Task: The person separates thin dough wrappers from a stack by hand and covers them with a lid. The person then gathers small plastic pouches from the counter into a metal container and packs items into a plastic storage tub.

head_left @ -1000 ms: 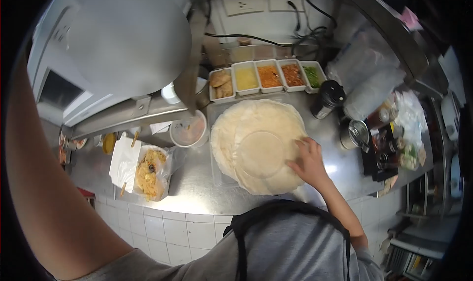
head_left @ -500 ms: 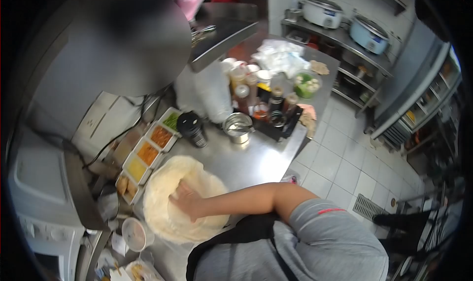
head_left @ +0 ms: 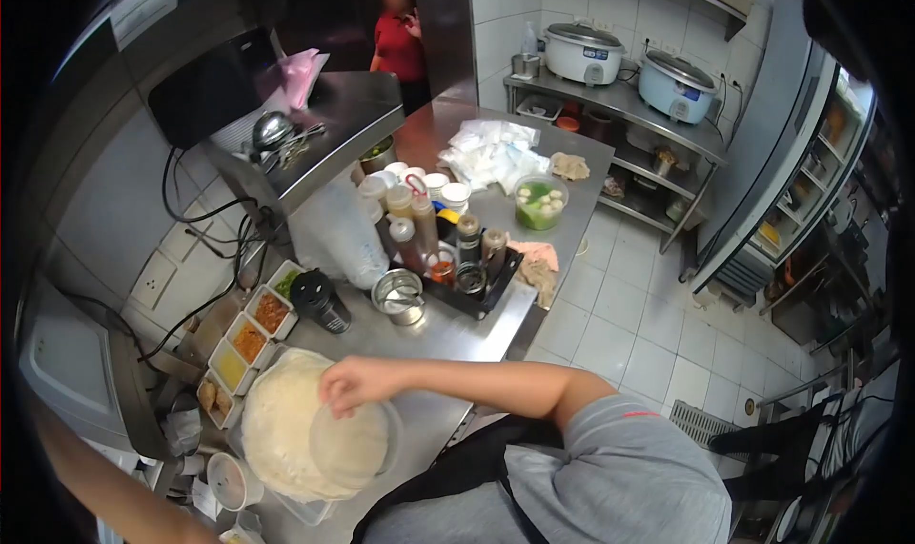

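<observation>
My right hand [head_left: 355, 386] is closed, fingers bent down in a pinch at the upper edge of a clear, round, shallow container [head_left: 355, 446], perhaps a lid. It sits over the right side of a wide, pale, round stack of thin sheets [head_left: 286, 439] that look like dough. Under the stack shows the edge of a clear plastic tray [head_left: 319, 513]. My left forearm [head_left: 119, 487] crosses the lower left corner; my left hand is outside the picture.
White tubs of toppings [head_left: 229, 363] line the left. A black tumbler [head_left: 320, 301], metal pot [head_left: 398, 298] and black sauce caddy [head_left: 486, 301] stand behind. A plastic tub [head_left: 234, 480] sits lower left. A person in red [head_left: 398, 48] stands far back.
My right hand has risen from lying spread on the pale stack to a pinch at the clear container's edge. My left forearm has come into view. The camera view has shifted.
</observation>
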Action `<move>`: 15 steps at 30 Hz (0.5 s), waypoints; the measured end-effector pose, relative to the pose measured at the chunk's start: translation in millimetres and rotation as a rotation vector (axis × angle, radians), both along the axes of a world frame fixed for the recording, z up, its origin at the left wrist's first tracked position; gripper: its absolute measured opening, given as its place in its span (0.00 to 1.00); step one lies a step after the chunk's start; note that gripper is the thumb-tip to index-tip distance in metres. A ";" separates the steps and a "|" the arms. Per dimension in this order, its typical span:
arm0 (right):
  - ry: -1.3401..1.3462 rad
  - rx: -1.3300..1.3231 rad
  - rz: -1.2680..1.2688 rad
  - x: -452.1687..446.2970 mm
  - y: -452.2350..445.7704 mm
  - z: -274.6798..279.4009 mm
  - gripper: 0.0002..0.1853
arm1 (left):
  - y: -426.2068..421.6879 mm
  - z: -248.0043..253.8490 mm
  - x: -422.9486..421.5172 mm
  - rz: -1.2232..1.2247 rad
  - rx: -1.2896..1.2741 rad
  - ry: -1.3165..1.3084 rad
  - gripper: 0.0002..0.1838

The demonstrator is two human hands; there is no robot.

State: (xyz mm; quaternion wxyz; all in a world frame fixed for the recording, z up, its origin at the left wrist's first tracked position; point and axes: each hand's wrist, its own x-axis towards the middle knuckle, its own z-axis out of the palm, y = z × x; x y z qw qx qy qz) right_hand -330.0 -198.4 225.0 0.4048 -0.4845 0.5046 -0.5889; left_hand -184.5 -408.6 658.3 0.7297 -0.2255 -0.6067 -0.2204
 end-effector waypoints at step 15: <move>-0.358 0.329 -1.371 -103.3 578.8 -60.3 0.11 | 379.6 -280.5 -234.5 -0.993 -0.053 -0.892 0.05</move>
